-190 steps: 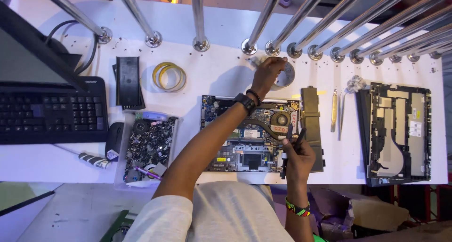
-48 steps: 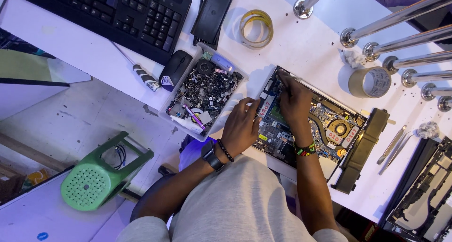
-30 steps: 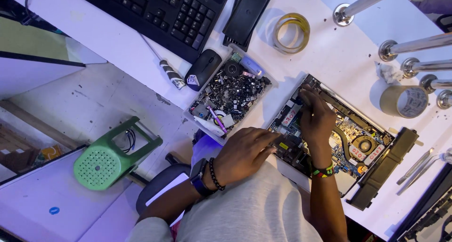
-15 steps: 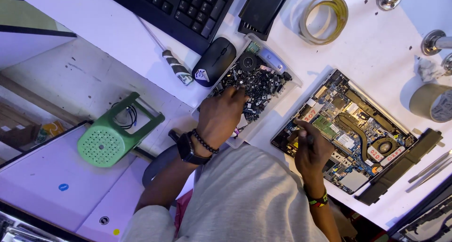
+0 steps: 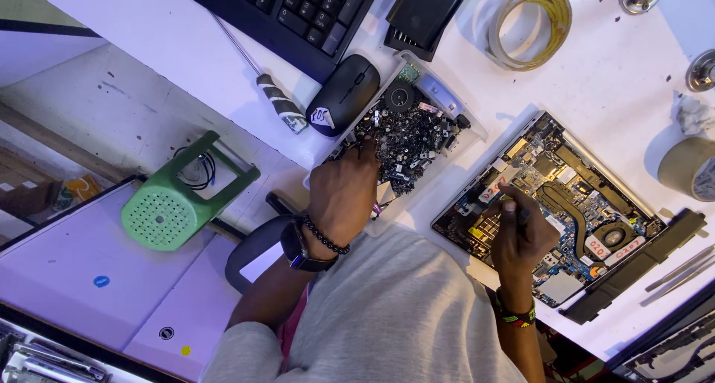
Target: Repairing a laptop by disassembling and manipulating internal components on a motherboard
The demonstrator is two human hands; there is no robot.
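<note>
The parts tray (image 5: 454,141) lay on the worktop (image 5: 611,78), with the opened laptop (image 5: 573,204) at its 4 o'clock. The mouse (image 5: 342,94) sat at the tray's 9 o'clock, the tape roll (image 5: 532,26) at its 1 o'clock.

Keyboard (image 5: 298,11) cut by top edge; tray parts (image 5: 413,141) indistinguishable.

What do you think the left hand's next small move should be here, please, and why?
Probably pinch one small part and lift it out. The left hand has its fingertips in the clear tray of loose screws and bits, while the right hand rests on the opened laptop, holding a thin tool.
</note>
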